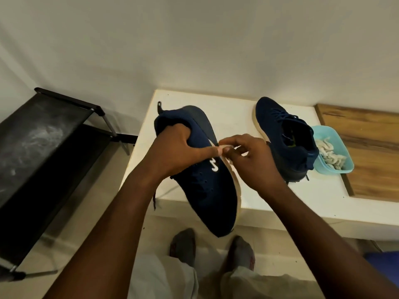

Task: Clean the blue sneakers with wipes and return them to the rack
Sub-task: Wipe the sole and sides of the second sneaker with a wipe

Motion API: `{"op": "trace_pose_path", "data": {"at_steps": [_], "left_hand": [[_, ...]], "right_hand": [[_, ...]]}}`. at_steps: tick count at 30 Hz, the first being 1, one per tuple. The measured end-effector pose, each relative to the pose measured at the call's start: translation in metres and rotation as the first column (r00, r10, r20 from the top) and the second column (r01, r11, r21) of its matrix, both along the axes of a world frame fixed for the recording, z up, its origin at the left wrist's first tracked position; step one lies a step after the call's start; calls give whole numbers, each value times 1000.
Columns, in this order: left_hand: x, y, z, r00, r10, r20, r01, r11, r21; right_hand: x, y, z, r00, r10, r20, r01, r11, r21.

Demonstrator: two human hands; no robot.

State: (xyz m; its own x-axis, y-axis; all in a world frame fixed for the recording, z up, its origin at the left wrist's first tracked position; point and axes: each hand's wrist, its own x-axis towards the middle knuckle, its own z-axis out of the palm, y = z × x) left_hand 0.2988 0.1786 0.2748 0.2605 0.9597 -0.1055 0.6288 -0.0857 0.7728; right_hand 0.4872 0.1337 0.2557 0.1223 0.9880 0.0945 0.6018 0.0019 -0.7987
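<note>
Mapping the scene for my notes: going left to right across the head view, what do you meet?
First the shoe rack, then the held sneaker, second sneaker, blue tub, wooden board.

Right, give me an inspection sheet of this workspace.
Surface: white table, against the wall.
Job's things: held sneaker tilted over the table edge; wipe at its sole; second sneaker upright on the table; rack at left, dusty.
Clutter: teal tub of crumpled wipes; wooden board.
Grips: left hand holds the sneaker's collar; right hand pinches the wipe.
Cables: nothing seen.
Surroundings: white wall, pale floor, socked feet.
</note>
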Motion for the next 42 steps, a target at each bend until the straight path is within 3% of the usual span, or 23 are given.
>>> {"op": "trace_pose_path", "data": {"at_steps": [3, 11, 16, 20, 22, 24, 28, 31, 34, 38, 42], "left_hand": [[5, 1, -2, 986, -31, -165, 40, 998, 53], [1, 9, -25, 955, -52, -291, 59, 998, 17], [11, 14, -16, 969, 200, -146, -184, 976, 116], [24, 5, -18, 915, 175, -364, -174, 984, 35], [27, 4, -21, 915, 184, -358, -202, 979, -13], [21, 11, -25, 933, 247, -262, -264, 964, -34], [9, 16, -19, 921, 370, 118, -334, 909, -249], [17, 13, -1, 838, 437, 327, -297, 867, -399], [27, 8, 2, 828, 405, 387, -281, 898, -339], [37, -2, -3, 821, 300, 485, -218, 951, -220], [39, -3, -5, 743, 362, 563, -241, 930, -278]], "right_hand": [[-6, -1, -12, 999, 4, -53, -7, 998, -67], [-12, -1, -44, 985, -45, -168, 6, 975, -222], [-11, -3, -52, 986, -56, -155, 3, 945, -328], [-15, -10, -41, 916, -99, -390, -24, 955, -297], [-22, -15, -34, 844, -84, -529, -58, 967, -247], [-30, -19, -29, 816, -42, -577, -87, 977, -195], [-37, -18, -20, 928, 32, -371, -61, 996, -66], [-33, -12, -16, 999, 18, -47, -7, 974, 226], [-29, 1, -12, 989, -35, 144, -16, 939, 343], [-13, 32, 11, 980, -167, 111, 117, 925, 360], [-22, 13, 16, 958, -126, 256, 27, 932, 360]]}}
